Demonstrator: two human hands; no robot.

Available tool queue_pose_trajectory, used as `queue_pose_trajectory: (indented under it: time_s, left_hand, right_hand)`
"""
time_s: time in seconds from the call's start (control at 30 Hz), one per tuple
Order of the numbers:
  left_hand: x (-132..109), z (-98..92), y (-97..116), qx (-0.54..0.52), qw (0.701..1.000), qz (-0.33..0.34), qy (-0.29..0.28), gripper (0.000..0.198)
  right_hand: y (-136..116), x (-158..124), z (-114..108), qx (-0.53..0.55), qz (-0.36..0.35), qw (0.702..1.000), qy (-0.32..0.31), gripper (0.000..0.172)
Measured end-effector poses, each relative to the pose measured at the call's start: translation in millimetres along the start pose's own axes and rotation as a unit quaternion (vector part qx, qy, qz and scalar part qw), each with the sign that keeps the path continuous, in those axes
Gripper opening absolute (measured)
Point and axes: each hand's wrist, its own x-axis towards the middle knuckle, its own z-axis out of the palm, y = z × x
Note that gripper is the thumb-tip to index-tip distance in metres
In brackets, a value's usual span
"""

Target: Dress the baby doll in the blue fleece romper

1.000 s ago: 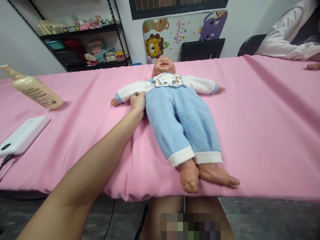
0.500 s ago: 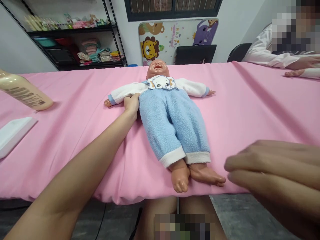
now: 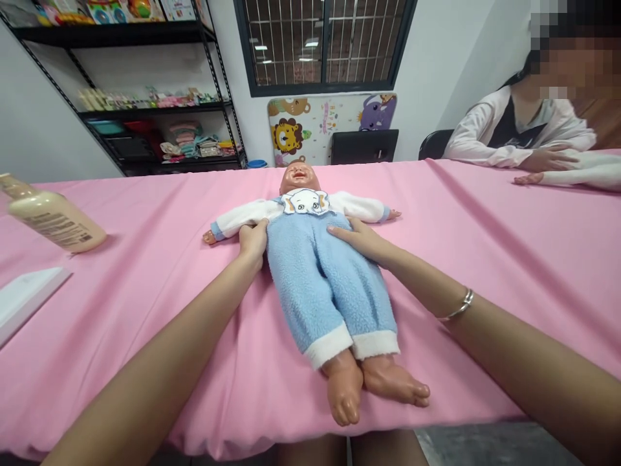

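Observation:
A baby doll [image 3: 301,259] lies on its back on the pink-covered table [image 3: 466,259], feet toward me and arms spread. It wears light blue fleece overalls with white sleeves and an elephant face on the chest. At the doll's side, below its arm, my left hand [image 3: 253,243] grips the torso; some fingers are hidden. Opposite it, my right hand [image 3: 361,239] holds the other side of the waist, its thumb over the blue fleece and the other fingers partly out of sight.
On the left stand a tilted-looking pump bottle [image 3: 55,217] and a white flat box [image 3: 32,298]. Across the table at right sits a person [image 3: 514,133], beside a white-sleeved doll arm [image 3: 577,171]. Behind are a shelf rack [image 3: 155,116] and a dark monitor [image 3: 365,147].
My right hand has come in from the lower right onto the doll's side. My left hand has stayed at the doll. The view has tipped upward.

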Motion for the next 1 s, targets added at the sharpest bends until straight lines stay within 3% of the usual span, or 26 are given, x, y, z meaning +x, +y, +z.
queue_pose_trajectory:
  time_s: [0.1,0.17,0.23,0.33,0.4,0.5,0.6,0.67,0.83,0.9,1.0]
  left_hand:
    - [-13,4.0,12,-0.001,0.998,0.008,-0.063,0.033]
    - [-16,4.2,20,0.027,0.989,0.055,-0.135,0.04]
    - [-10,0.0,24,0.105,0.974,0.121,-0.161,0.041]
    - [8,-11.2,24,0.216,0.956,0.15,-0.128,0.043]
    - [17,-16.8,21,0.242,0.952,0.156,-0.105,0.047]
    - [16,-16.2,20,0.228,0.961,0.139,-0.074,0.041]
    - [-3,-6.7,26,0.064,0.988,0.013,-0.137,0.028]
    - [-19,0.6,32,-0.022,0.981,-0.059,-0.183,0.035]
    - [-60,7.6,47,-0.048,0.947,-0.196,-0.25,0.039]
    - [-83,6.9,54,-0.063,0.939,-0.207,-0.266,0.041]
    - [-133,6.3,69,-0.105,0.935,-0.142,-0.308,0.046]
  right_hand:
    - [7,1,10,0.058,-0.007,0.997,0.044,0.061]
    - [11,2,7,0.08,0.007,0.994,0.077,0.051]
    - [17,8,-4,0.141,0.023,0.987,0.068,0.046]
    - [26,19,-25,0.223,0.004,0.974,0.041,0.04]
    - [30,24,-32,0.152,-0.012,0.986,0.067,0.037]
    - [27,26,-25,0.041,-0.004,0.993,0.11,0.03]
    - [16,23,-9,0.208,0.057,0.974,0.072,0.022]
    - [9,18,-2,0.286,0.103,0.952,0.035,0.026]
    - [-3,-15,-17,0.322,0.152,0.933,-0.048,0.035]
    - [-8,-42,-31,0.33,0.123,0.933,-0.076,0.041]
    - [-20,-95,-52,0.249,0.039,0.967,-0.046,0.053]
